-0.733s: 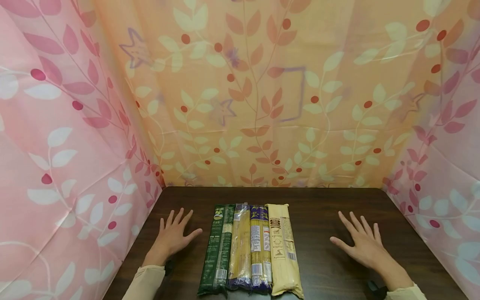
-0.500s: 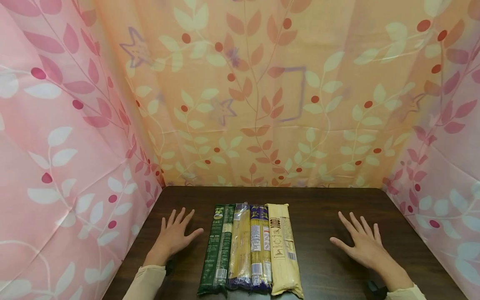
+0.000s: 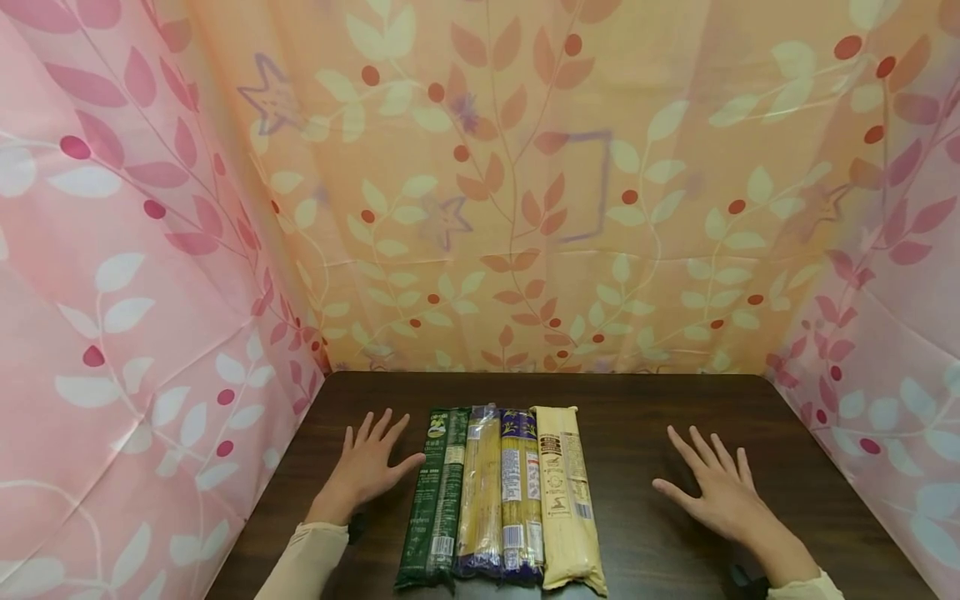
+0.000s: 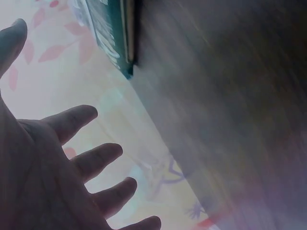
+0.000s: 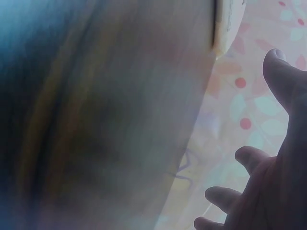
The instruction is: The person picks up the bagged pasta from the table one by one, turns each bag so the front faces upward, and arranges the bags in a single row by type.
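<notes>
Left cloth: pink sheet [image 3: 112, 333] hung as a side wall, creased, printed with white and rose leaves and round crimson dots.
Back cloth: orange sheet [image 3: 480, 183] behind the table, with pale leaf sprays, red dots and purple line drawings, among them stars and part of a box; a crease runs across its lower half.
Table: dark brown wood-grain top [image 3: 622, 467], far corners rounded, its far edge meeting the orange sheet.
Left sleeve: cream cuff [image 3: 307, 562] entering from the bottom edge, a small dark object just beside the wrist.
Left hand: back of the hand [image 3: 367, 471] upward, fingers straight and spread apart.
Green pack: long printed packet [image 3: 435, 500], flat on the wood, barcode near its lower end; the left thumb tip is right by its outer edge, touching or not I cannot tell.
Clear pack: see-through packet [image 3: 480, 492] of thin yellow strands, close against the green one, purple at the lower end.
Purple pack: packet [image 3: 520, 496] with a purple top band, white labels and yellow strands showing.
Cream pack: opaque packet [image 3: 567, 500] with brown print and small drawings, ending the row.
Right hand: fingers spread apart on this hand [image 3: 716, 492] too, thumb toward the cream pack, dark wood between; the row separates both hands.
Right cloth: another pink leafy sheet [image 3: 892, 350], closing that side.
</notes>
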The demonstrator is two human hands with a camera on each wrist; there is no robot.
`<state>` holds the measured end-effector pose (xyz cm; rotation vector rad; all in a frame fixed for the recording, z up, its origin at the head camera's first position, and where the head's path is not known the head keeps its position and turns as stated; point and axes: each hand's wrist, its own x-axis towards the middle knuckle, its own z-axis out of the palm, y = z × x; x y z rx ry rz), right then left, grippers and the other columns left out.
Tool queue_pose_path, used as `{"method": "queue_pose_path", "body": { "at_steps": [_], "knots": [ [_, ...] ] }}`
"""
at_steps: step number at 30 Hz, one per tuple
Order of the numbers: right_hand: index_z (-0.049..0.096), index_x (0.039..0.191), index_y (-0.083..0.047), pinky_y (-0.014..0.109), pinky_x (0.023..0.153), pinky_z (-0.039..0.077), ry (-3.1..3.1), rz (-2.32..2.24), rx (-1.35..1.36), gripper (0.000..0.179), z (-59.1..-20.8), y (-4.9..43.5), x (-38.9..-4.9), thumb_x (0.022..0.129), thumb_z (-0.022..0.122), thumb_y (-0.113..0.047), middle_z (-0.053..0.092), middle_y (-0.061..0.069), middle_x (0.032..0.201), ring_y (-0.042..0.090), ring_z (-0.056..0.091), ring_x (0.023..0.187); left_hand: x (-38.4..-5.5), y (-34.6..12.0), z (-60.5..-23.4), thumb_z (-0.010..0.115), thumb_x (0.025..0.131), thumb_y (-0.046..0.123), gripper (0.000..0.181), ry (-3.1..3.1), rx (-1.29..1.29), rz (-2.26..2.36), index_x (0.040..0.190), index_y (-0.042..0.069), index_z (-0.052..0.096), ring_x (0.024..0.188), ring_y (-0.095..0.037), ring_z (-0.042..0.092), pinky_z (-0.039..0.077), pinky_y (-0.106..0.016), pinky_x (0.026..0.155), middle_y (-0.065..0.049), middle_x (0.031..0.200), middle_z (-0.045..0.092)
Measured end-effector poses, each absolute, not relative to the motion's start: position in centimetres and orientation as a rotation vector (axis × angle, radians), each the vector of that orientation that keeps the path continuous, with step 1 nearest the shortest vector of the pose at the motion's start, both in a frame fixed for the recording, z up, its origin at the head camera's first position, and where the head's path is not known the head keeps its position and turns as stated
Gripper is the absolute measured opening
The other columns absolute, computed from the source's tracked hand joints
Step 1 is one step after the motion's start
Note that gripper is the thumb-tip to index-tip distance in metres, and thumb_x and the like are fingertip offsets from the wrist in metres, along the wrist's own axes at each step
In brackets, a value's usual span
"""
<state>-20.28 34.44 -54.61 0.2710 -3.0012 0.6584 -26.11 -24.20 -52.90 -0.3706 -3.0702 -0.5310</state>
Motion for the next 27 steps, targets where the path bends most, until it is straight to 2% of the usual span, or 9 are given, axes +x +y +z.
{"method": "queue_pose_path", "body": {
  "at_steps": [11,17,27],
  "knots": [
    [0.017,0.174,-0.034,0.078,0.119,-0.014,-2.961,0.673,0.346,0.095,-54.5,32.2,-19.5,0.1,0.069,-0.061,0.021,0.031,0.173,0.065,0.014,0.154,-26.7,-21.6,-52.6,0.06,0.099,0.073,0.091,-3.057,-0.485,-0.534,0.17,0.021,0.036,0.163,-0.049,0.01,0.005,-0.076,0.125,-0.018,0.177,0.022],
    [0.021,0.173,-0.035,0.076,0.121,-0.015,-2.921,0.678,0.396,0.093,-54.3,30.8,-19.0,0.099,0.073,-0.057,0.022,0.027,0.174,0.061,0.016,0.155,-27.0,-20.1,-52.5,0.06,0.1,0.072,0.09,-3.045,-0.54,-0.535,0.17,0.022,0.036,0.163,-0.047,0.012,0.007,-0.075,0.125,-0.016,0.177,0.023],
    [0.026,0.172,-0.038,0.073,0.123,-0.014,-2.897,0.698,0.475,0.09,-54.6,28.2,-17.9,0.098,0.074,-0.059,0.025,0.022,0.175,0.06,0.02,0.156,-27.6,-17.5,-52.1,0.061,0.101,0.07,0.086,-3.017,-0.619,-0.506,0.17,0.023,0.037,0.164,-0.045,0.014,0.01,-0.074,0.126,-0.014,0.177,0.024]
  ]
}}
